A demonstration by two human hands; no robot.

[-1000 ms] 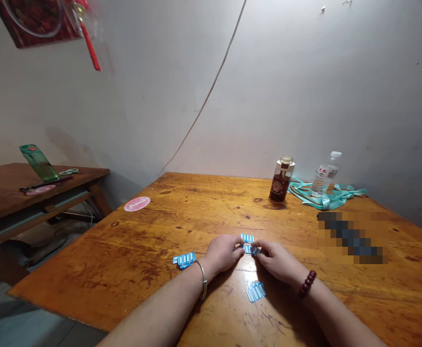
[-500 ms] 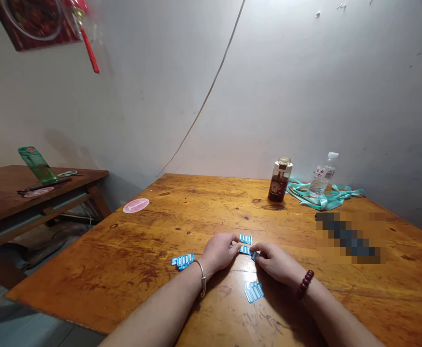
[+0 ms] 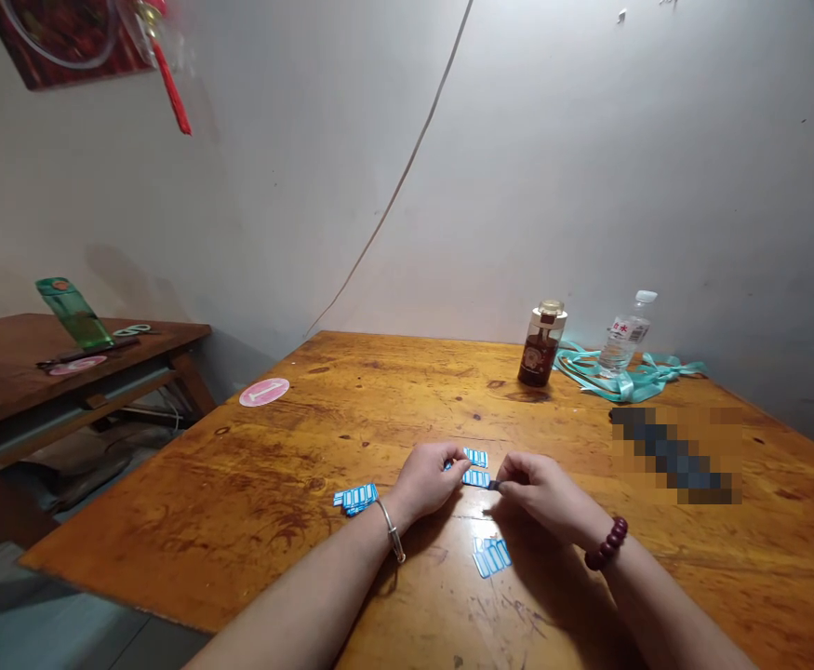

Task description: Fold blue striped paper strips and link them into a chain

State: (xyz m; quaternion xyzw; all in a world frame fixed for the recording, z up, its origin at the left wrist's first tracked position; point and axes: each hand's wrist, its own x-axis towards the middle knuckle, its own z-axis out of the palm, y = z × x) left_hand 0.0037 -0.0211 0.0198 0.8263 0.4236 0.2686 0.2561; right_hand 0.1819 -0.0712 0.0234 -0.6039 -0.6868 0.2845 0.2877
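Observation:
Small blue-and-white cards lie in two short rows between my hands, a far row (image 3: 477, 457) and a nearer row (image 3: 476, 478). My left hand (image 3: 433, 479) is closed, thumb and fingertips together at the left end of these rows; what they grip is mostly hidden. My right hand (image 3: 542, 493) pinches a small dark card (image 3: 494, 485) at the right end of the nearer row. Beside my left wrist is an overlapping pile of cards (image 3: 357, 498). Another fanned group of cards (image 3: 493, 557) lies closer to me, between my forearms.
Across the wooden table (image 3: 379, 391) stand a brown-filled drink bottle (image 3: 537, 349) and a clear water bottle (image 3: 624, 340) amid turquoise ribbon (image 3: 664, 369). A blurred dark object (image 3: 672, 456) lies at right, a pink number disc (image 3: 264, 392) at left. A green bottle (image 3: 75, 312) is on another table.
My right hand has lifted slightly and shifted a little right, with less of the dark card showing. The left fingers have moved slightly right over the cards. The view has shifted slightly.

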